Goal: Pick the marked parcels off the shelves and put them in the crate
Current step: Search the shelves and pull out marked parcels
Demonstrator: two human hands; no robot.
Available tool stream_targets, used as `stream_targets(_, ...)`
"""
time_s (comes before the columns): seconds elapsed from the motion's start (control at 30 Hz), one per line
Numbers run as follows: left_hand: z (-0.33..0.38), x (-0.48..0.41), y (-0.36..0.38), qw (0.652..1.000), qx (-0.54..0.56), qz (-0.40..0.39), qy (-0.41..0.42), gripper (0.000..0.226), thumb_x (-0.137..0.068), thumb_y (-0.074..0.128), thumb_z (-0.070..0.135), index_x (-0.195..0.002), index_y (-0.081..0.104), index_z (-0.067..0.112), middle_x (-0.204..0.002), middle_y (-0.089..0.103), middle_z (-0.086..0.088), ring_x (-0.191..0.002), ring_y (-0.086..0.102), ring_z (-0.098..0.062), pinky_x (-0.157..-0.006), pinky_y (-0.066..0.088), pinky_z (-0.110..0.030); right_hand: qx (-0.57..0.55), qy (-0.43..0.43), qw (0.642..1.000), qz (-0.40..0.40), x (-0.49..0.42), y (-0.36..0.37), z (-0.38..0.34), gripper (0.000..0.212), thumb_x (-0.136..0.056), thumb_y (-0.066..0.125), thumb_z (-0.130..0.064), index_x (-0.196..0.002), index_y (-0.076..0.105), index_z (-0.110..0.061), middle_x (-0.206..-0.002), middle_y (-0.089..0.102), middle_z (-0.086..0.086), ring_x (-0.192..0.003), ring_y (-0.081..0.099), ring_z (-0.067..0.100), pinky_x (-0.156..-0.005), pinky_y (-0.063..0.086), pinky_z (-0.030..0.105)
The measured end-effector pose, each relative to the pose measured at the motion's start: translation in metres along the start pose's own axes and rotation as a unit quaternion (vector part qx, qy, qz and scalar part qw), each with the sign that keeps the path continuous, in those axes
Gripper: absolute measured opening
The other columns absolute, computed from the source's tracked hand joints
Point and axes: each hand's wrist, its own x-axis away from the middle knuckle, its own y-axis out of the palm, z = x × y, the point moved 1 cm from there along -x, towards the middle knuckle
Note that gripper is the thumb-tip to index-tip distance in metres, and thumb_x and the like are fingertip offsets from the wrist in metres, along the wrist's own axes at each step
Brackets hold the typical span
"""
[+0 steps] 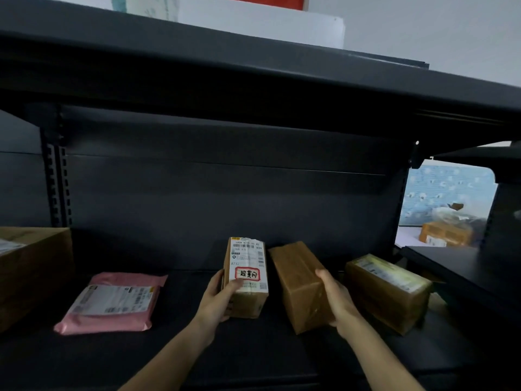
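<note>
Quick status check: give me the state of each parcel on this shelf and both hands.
Marked box: tilted up, red-framed label facing camera, gripped by left hand.
Plain brown box: tilted, gripped by right hand.
Pink mailer: flat on shelf, untouched.
Taped box: resting at right, untouched.
Large carton: far left, untouched.

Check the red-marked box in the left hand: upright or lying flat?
Upright, tilted slightly. The marked box stands on end on the shelf, label facing the camera, left hand gripping its side.

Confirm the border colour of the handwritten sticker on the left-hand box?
Red, around a white sticker on the brown cardboard box gripped by the left hand; head view.
</note>
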Motion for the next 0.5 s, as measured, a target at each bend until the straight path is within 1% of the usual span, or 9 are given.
stream_targets(0.07, 0.000, -0.001, -0.003, 1.000, -0.005, 0.004, -0.003, 0.067, -0.080, 0.067, 0.041, -0.139, 0.037, 0.037, -0.118, 0.059, 0.001, -0.097, 0.056, -0.013, -0.072, 0.047, -0.032, 0.018, 0.016, 1.000, 0.002, -0.002, -0.004, -0.003, 0.059, -0.084, 0.051, -0.056, -0.129, 0.048, -0.018, -0.091, 0.058, 0.001, -0.082, 0.053, 0.019, -0.083, 0.042, 0.037)
stream_targets(0.1, -0.001, -0.001, -0.005, 1.000, -0.005, 0.005, -0.006, 0.066, -0.079, 0.067, 0.041, -0.139, 0.038, 0.037, -0.119, 0.058, 0.001, -0.099, 0.056, -0.014, -0.077, 0.048, -0.035, 0.035, 0.022, 0.999, 0.007, -0.003, -0.006, -0.005, 0.058, -0.087, 0.049, -0.055, -0.130, 0.047, -0.016, -0.086, 0.054, -0.002, -0.074, 0.049, 0.016, -0.077, 0.038, 0.035)
stream_targets(0.17, -0.001, 0.000, -0.007, 1.000, -0.002, 0.005, -0.011, 0.065, -0.080, 0.067, 0.041, -0.138, 0.039, 0.037, -0.117, 0.060, 0.002, -0.099, 0.056, -0.015, -0.084, 0.048, -0.040, 0.064, 0.019, 0.998, 0.016, -0.005, -0.009, -0.006, 0.059, -0.089, 0.047, -0.053, -0.133, 0.045, -0.014, -0.093, 0.054, 0.000, -0.073, 0.047, 0.015, -0.071, 0.035, 0.034)
stream_targets(0.2, -0.001, 0.000, -0.007, 1.000, 0.000, 0.004, -0.012, 0.064, -0.080, 0.066, 0.041, -0.138, 0.039, 0.037, -0.115, 0.060, 0.003, -0.099, 0.057, -0.015, -0.083, 0.048, -0.039, 0.081, 0.001, 0.996, 0.025, -0.005, -0.009, -0.007, 0.059, -0.089, 0.047, -0.052, -0.134, 0.044, -0.013, -0.103, 0.056, 0.004, -0.080, 0.050, 0.018, -0.074, 0.037, 0.034)
stream_targets(0.27, 0.000, 0.002, -0.007, 1.000, 0.001, 0.003, -0.010, 0.064, -0.080, 0.066, 0.040, -0.138, 0.039, 0.036, -0.115, 0.061, 0.002, -0.100, 0.058, -0.016, -0.079, 0.048, -0.037, 0.175, -0.068, 0.980, 0.067, -0.005, -0.008, -0.009, 0.059, -0.091, 0.046, -0.051, -0.136, 0.042, -0.014, -0.127, 0.053, 0.010, -0.107, 0.052, 0.025, -0.090, 0.042, 0.039)
stream_targets(0.3, 0.000, 0.002, -0.008, 1.000, 0.000, 0.004, -0.009, 0.064, -0.081, 0.066, 0.040, -0.138, 0.038, 0.036, -0.116, 0.061, 0.001, -0.101, 0.058, -0.017, -0.079, 0.048, -0.037, 0.245, -0.106, 0.959, 0.093, -0.004, -0.006, -0.012, 0.059, -0.091, 0.043, -0.052, -0.137, 0.040, -0.016, -0.133, 0.050, 0.012, -0.117, 0.049, 0.029, -0.097, 0.041, 0.043)
stream_targets(0.37, 0.001, 0.001, -0.008, 1.000, -0.003, 0.009, -0.006, 0.064, -0.081, 0.065, 0.040, -0.139, 0.038, 0.036, -0.120, 0.061, -0.001, -0.105, 0.058, -0.020, -0.086, 0.048, -0.041, 0.376, -0.163, 0.902, 0.135, 0.002, 0.002, -0.021, 0.063, -0.088, 0.037, -0.061, -0.138, 0.036, -0.023, -0.136, 0.046, 0.012, -0.124, 0.042, 0.033, -0.101, 0.036, 0.048)
stream_targets(0.43, 0.003, 0.001, -0.007, 1.000, -0.003, 0.010, -0.001, 0.064, -0.082, 0.065, 0.038, -0.139, 0.037, 0.033, -0.123, 0.060, -0.004, -0.108, 0.058, -0.022, -0.087, 0.048, -0.041, 0.477, -0.150, 0.857, 0.123, 0.007, 0.016, -0.030, 0.077, -0.081, 0.032, -0.074, -0.142, 0.028, -0.027, -0.143, 0.036, 0.014, -0.130, 0.034, 0.036, -0.104, 0.029, 0.052)
stream_targets(0.5, 0.004, 0.002, -0.005, 1.000, -0.001, 0.005, 0.010, 0.065, -0.083, 0.066, 0.035, -0.141, 0.036, 0.029, -0.125, 0.059, -0.006, -0.111, 0.057, -0.024, -0.094, 0.048, -0.043, 0.538, -0.097, 0.832, 0.091, 0.009, 0.029, -0.036, 0.089, -0.074, 0.035, -0.080, -0.144, 0.023, -0.027, -0.148, 0.027, 0.016, -0.133, 0.029, 0.038, -0.104, 0.027, 0.053)
